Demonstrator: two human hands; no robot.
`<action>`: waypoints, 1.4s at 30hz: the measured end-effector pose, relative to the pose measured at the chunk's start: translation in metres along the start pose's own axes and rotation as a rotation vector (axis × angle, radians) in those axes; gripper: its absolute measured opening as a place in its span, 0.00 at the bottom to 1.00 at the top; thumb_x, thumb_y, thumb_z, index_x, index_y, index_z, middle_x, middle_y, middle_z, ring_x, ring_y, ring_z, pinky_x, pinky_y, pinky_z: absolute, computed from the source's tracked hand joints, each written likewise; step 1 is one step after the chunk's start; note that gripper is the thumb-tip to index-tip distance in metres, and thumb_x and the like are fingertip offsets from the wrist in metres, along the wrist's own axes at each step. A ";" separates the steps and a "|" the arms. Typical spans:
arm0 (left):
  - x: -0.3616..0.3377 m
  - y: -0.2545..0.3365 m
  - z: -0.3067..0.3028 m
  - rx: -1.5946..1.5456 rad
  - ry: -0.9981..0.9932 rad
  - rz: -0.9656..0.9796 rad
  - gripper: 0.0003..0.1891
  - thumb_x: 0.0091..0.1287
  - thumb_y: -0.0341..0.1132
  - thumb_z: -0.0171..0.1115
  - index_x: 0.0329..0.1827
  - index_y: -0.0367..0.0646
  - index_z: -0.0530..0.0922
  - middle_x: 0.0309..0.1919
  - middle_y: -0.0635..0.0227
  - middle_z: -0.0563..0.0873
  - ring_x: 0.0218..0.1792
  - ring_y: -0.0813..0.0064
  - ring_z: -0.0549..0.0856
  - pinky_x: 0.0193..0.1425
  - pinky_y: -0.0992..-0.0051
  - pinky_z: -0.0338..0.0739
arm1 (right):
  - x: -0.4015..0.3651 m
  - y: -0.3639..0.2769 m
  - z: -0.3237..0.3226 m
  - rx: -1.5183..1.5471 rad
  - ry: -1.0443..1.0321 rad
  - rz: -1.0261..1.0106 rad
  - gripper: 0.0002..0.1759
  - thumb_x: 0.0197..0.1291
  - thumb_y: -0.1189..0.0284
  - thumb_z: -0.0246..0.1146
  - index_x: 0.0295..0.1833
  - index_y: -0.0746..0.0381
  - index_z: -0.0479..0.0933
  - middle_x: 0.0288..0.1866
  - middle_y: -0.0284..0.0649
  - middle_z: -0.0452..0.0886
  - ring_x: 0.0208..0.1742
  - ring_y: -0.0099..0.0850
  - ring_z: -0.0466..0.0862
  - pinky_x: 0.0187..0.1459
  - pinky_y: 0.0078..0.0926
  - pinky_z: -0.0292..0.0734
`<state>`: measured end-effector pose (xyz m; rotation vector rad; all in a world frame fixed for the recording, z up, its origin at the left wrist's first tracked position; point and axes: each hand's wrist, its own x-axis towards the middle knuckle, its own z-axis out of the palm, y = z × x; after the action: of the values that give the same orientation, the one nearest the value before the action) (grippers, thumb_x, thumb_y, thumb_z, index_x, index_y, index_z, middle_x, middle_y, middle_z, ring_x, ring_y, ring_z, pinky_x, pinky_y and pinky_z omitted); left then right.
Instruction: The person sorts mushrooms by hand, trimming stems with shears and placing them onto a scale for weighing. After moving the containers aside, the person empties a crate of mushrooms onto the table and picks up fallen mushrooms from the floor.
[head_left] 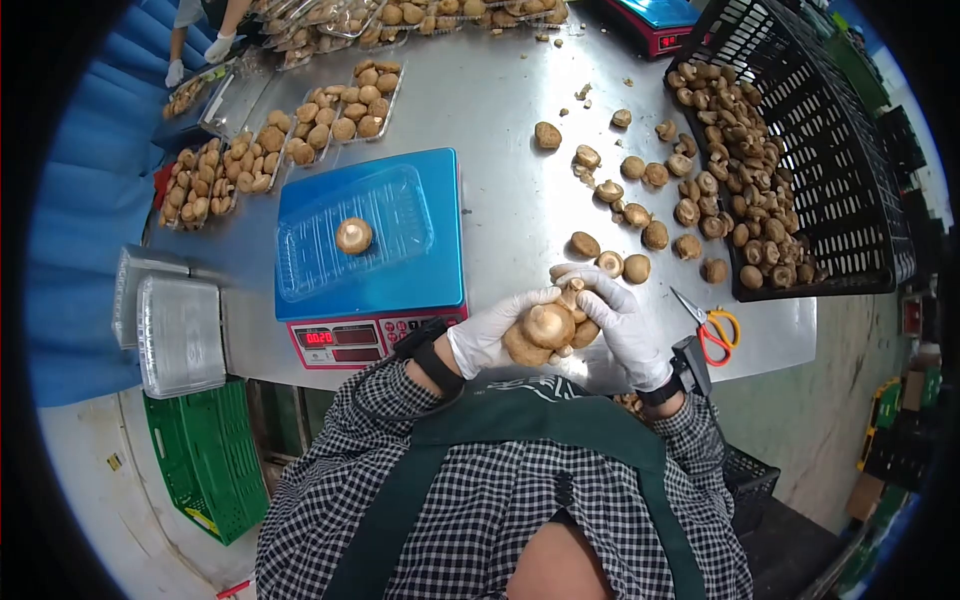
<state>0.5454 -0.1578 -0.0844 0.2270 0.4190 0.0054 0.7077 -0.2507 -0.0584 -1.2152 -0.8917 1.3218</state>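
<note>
Both of my hands wear white gloves and meet over the table's near edge. My left hand (492, 333) is closed around several mushrooms (545, 328), which show pale undersides and stems. My right hand (622, 330) grips the same cluster from the other side, its fingers curled over a stem. To the left, a blue-topped scale (452, 220) carries a clear plastic tray (400, 200). One mushroom (353, 236) lies stem-up in that tray. The scale's red display appears to read 0.020. Loose mushrooms (636, 268) lie just beyond my hands.
A black crate (850, 200) of mushrooms lies tilted at right. Orange-handled scissors (718, 335) rest near the table edge. Filled trays (368, 100) line the far left, and stacked trays (182, 335) stand near left. Another person's gloved hand (220, 47) is at the back.
</note>
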 end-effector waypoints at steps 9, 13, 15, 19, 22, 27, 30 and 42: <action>0.007 0.001 -0.019 -0.070 -0.011 0.112 0.20 0.74 0.45 0.51 0.63 0.46 0.68 0.47 0.64 0.77 0.37 0.72 0.82 0.36 0.73 0.82 | -0.049 0.046 -0.121 -0.712 0.663 -0.116 0.15 0.63 0.71 0.60 0.54 0.65 0.75 0.48 0.43 0.81 0.52 0.33 0.80 0.52 0.29 0.74; 0.010 0.004 -0.024 -0.071 0.038 0.158 0.20 0.74 0.46 0.50 0.62 0.45 0.68 0.47 0.65 0.77 0.37 0.73 0.81 0.36 0.74 0.81 | -0.107 0.095 -0.195 -1.469 0.768 0.174 0.20 0.54 0.75 0.61 0.54 0.63 0.73 0.50 0.53 0.77 0.53 0.50 0.77 0.53 0.43 0.73; 0.010 0.007 -0.023 -0.026 -0.028 0.186 0.20 0.74 0.45 0.50 0.62 0.43 0.67 0.48 0.64 0.76 0.37 0.73 0.81 0.36 0.75 0.81 | -0.119 0.103 -0.203 -1.477 0.786 0.173 0.24 0.50 0.78 0.60 0.56 0.63 0.71 0.53 0.53 0.76 0.55 0.51 0.75 0.56 0.43 0.72; 0.009 0.008 -0.023 -0.049 0.013 0.198 0.21 0.73 0.45 0.51 0.62 0.41 0.67 0.47 0.62 0.76 0.37 0.72 0.81 0.35 0.75 0.81 | -0.116 0.076 -0.202 -1.579 0.642 0.366 0.27 0.47 0.77 0.62 0.57 0.61 0.71 0.55 0.52 0.75 0.56 0.50 0.74 0.57 0.43 0.71; 0.005 0.008 -0.023 -0.070 0.015 0.189 0.22 0.73 0.45 0.52 0.62 0.40 0.67 0.46 0.61 0.77 0.38 0.72 0.81 0.35 0.75 0.82 | -0.117 0.075 -0.205 -1.621 0.495 0.345 0.26 0.47 0.74 0.63 0.56 0.62 0.70 0.52 0.52 0.78 0.52 0.49 0.78 0.51 0.42 0.74; -0.003 0.004 -0.027 0.016 0.084 0.232 0.21 0.73 0.46 0.52 0.62 0.41 0.68 0.45 0.63 0.78 0.37 0.73 0.82 0.36 0.76 0.81 | -0.131 0.091 -0.181 -0.986 0.555 0.203 0.27 0.47 0.70 0.67 0.55 0.65 0.71 0.38 0.50 0.82 0.39 0.40 0.84 0.41 0.35 0.78; -0.006 -0.004 -0.022 0.007 0.170 0.214 0.21 0.74 0.46 0.51 0.62 0.41 0.68 0.45 0.64 0.78 0.37 0.75 0.82 0.37 0.78 0.81 | -0.116 0.054 -0.118 -0.596 0.420 0.301 0.34 0.41 0.68 0.73 0.56 0.67 0.71 0.30 0.37 0.77 0.32 0.25 0.77 0.36 0.26 0.75; -0.008 -0.013 -0.025 0.251 0.151 0.161 0.24 0.74 0.43 0.50 0.67 0.39 0.64 0.56 0.63 0.76 0.55 0.76 0.79 0.57 0.76 0.78 | -0.056 0.010 -0.043 -0.949 -0.038 0.231 0.43 0.37 0.51 0.75 0.57 0.65 0.71 0.37 0.45 0.79 0.38 0.39 0.81 0.42 0.33 0.77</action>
<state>0.5278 -0.1657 -0.1064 0.5097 0.5514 0.1292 0.7419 -0.3124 -0.0671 -2.0634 -1.5234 1.1033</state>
